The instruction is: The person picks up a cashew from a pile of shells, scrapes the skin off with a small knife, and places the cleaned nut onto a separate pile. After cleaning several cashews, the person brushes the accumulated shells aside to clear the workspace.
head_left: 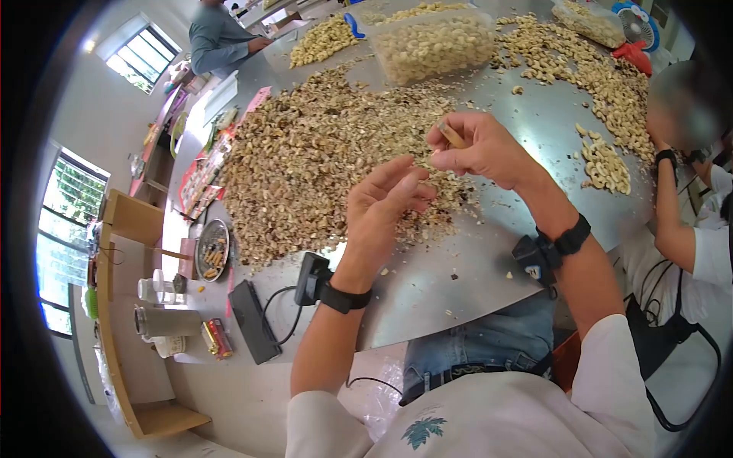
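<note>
- The person's right hand (477, 149) is raised over the middle of the steel tabletop (489, 252). Its thumb and forefinger are pinched shut on a thin brown sliver (452, 136), which sticks up out of the grip.
- I can't tell from here whether the sliver is a small tool or a strip of husk.
- The left hand (385, 202) is just beside it, on the near side. Its fingers are loosely curled and slack, their tips point at the right hand, and nothing shows in them. The two hands are close, but I can't see them touching.
- Under and beyond both hands is a broad heap of brown cashew husks (305, 153), which runs from the middle of the table to its left edge.
- Each wrist wears a black strap with a small black unit: left wristband (343, 296) and right wristband (561, 240).
- A clear bag of pale cashew kernels (431, 42) stands at the far edge.
- Loose kernels (580, 69) are spread toward the far right corner, and a small separate pile of kernels (603, 164) lies near the right edge.
- A little blue and red fan (637, 27) stands at the far right corner.
- A black box (256, 320) with a cable lies at the near left corner.
- A co-worker's arm (676, 221) rests at the right edge, and another person in a grey shirt (217, 38) is at the far left end.
</note>
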### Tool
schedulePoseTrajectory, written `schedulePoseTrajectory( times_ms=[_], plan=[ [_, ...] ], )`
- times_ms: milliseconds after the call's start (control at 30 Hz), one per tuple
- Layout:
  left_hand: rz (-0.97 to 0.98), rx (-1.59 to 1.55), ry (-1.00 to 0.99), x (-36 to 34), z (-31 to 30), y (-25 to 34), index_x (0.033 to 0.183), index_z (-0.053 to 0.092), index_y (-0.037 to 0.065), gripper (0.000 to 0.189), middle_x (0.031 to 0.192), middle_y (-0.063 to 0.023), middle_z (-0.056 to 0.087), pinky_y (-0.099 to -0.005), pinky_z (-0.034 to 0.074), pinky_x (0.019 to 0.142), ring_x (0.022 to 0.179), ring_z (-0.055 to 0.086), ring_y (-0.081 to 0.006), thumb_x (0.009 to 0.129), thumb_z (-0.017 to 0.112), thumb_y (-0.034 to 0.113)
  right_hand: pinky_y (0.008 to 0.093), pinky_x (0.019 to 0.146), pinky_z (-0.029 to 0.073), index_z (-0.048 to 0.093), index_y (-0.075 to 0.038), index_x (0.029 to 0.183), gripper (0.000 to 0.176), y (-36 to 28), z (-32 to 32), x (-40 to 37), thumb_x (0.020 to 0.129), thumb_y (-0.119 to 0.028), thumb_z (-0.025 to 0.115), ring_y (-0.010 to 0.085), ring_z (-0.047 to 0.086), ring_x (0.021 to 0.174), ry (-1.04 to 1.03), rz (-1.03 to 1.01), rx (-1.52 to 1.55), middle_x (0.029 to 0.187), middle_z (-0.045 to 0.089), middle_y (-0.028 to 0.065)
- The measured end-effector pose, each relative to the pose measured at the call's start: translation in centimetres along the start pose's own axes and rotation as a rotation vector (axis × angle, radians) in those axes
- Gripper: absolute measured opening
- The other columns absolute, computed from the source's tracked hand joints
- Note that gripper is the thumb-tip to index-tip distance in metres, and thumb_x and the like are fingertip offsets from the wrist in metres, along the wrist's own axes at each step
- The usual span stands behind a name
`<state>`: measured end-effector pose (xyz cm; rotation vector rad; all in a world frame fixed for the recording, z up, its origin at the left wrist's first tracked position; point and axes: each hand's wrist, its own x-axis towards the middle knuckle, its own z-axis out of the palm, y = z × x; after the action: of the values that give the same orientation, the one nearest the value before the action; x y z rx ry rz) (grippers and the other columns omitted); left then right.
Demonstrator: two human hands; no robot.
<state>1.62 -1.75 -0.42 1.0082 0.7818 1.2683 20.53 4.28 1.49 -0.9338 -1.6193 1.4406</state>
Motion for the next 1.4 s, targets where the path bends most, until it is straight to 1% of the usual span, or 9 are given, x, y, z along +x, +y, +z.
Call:
schedulePoseTrajectory(
  times_ms=[167, 267, 367, 467, 733, 1033, 1133, 1233, 1400],
  plan=[
    [-0.022, -0.118, -0.063, 0.2, -1.3, -0.1, 0.106, 0.060, -0.006, 0.019, 0.094, -0.0161, 0.065, -0.0291, 0.055, 0.073, 0.085, 0.066, -0.0218, 0.088, 0.054, -0.001, 0.0198, 0.056, 0.044, 0.060, -0.002, 0.096, 0.023, 0.9, 2.3, -0.4, 0.076, -0.007, 0.070, 0.0053, 0.053, 0.065, -0.016, -0.218, 0.012, 0.079, 0.057, 0.0003],
    [-0.048, -0.167, -0.056, 0.3, -1.3, -0.4, 0.105, 0.060, -0.006, 0.020, 0.094, -0.0156, 0.065, -0.0283, 0.054, 0.073, 0.083, 0.065, -0.0209, 0.085, 0.057, -0.004, 0.0205, 0.053, 0.042, 0.059, 0.001, 0.089, 0.015, -0.3, 3.1, -1.5, 0.077, -0.002, 0.066, 0.0046, 0.053, 0.064, -0.001, -0.179, 0.293, 0.073, 0.057, 0.0004],
    [-0.037, -0.163, -0.023, 0.1, -0.6, -0.3, 0.104, 0.061, -0.007, 0.023, 0.094, -0.0141, 0.065, -0.0269, 0.054, 0.073, 0.081, 0.065, -0.0188, 0.082, 0.059, -0.008, 0.0207, 0.051, 0.041, 0.060, 0.002, 0.089, 0.013, 0.6, 2.8, -1.4, 0.078, 0.000, 0.065, 0.0050, 0.054, 0.061, 0.047, -0.190, 0.169, 0.069, 0.058, 0.0004],
    [0.022, -0.093, -0.009, 0.0, -0.2, -0.4, 0.104, 0.061, -0.007, 0.025, 0.094, -0.0138, 0.065, -0.0272, 0.054, 0.073, 0.081, 0.065, -0.0183, 0.080, 0.059, -0.010, 0.0206, 0.049, 0.041, 0.062, 0.003, 0.087, 0.010, 0.9, 2.6, -1.4, 0.078, -0.002, 0.065, 0.0054, 0.053, 0.057, -0.048, -0.121, 0.171, 0.067, 0.058, 0.0007],
    [0.102, 0.240, 0.064, -0.4, -0.1, -0.8, 0.107, 0.061, -0.005, 0.028, 0.083, -0.0109, 0.067, -0.0246, 0.055, 0.068, 0.073, 0.065, -0.0151, 0.080, 0.062, -0.008, 0.0204, 0.047, 0.040, 0.065, 0.002, 0.084, 0.010, 1.2, 2.4, -1.5, 0.081, -0.007, 0.065, 0.0053, 0.050, 0.053, -0.042, -0.083, 0.199, 0.063, 0.058, 0.0007],
    [0.199, 0.442, 0.076, -0.7, 0.2, -0.7, 0.109, 0.061, -0.002, 0.028, 0.087, -0.0071, 0.065, -0.0222, 0.052, 0.062, 0.070, 0.062, -0.0114, 0.081, 0.061, -0.006, 0.0200, 0.048, 0.041, 0.063, 0.002, 0.082, 0.010, 1.1, 2.6, -1.6, 0.080, -0.007, 0.066, 0.0058, 0.052, 0.053, -0.070, -0.036, 0.233, 0.065, 0.059, 0.0014],
    [0.364, 0.697, 0.031, -0.6, -0.5, -1.0, 0.107, 0.062, 0.000, 0.029, 0.086, -0.0072, 0.064, -0.0233, 0.050, 0.060, 0.068, 0.061, -0.0120, 0.079, 0.061, -0.007, 0.0206, 0.048, 0.041, 0.063, 0.002, 0.080, 0.010, 1.2, 2.6, -1.7, 0.080, -0.008, 0.067, 0.0063, 0.052, 0.053, -0.090, -0.016, 0.220, 0.064, 0.058, 0.0014],
    [0.446, 0.795, -0.030, -0.5, -0.4, -0.8, 0.104, 0.062, 0.001, 0.029, 0.084, -0.0092, 0.063, -0.0242, 0.048, 0.060, 0.067, 0.061, -0.0140, 0.076, 0.060, -0.008, 0.0200, 0.048, 0.042, 0.064, 0.002, 0.082, 0.011, 1.7, 2.2, -1.6, 0.079, -0.008, 0.068, 0.0062, 0.053, 0.052, -0.128, -0.018, 0.217, 0.064, 0.059, 0.0015],
    [0.476, 0.764, -0.058, -0.8, 0.1, -1.0, 0.102, 0.062, 0.000, 0.028, 0.081, -0.0097, 0.063, -0.0247, 0.049, 0.061, 0.068, 0.061, -0.0146, 0.075, 0.061, -0.008, 0.0204, 0.046, 0.042, 0.065, 0.002, 0.082, 0.011, 1.6, 1.5, -1.7, 0.077, -0.007, 0.070, 0.0074, 0.055, 0.050, -0.152, -0.012, 0.186, 0.063, 0.061, 0.0033]
  ],
)
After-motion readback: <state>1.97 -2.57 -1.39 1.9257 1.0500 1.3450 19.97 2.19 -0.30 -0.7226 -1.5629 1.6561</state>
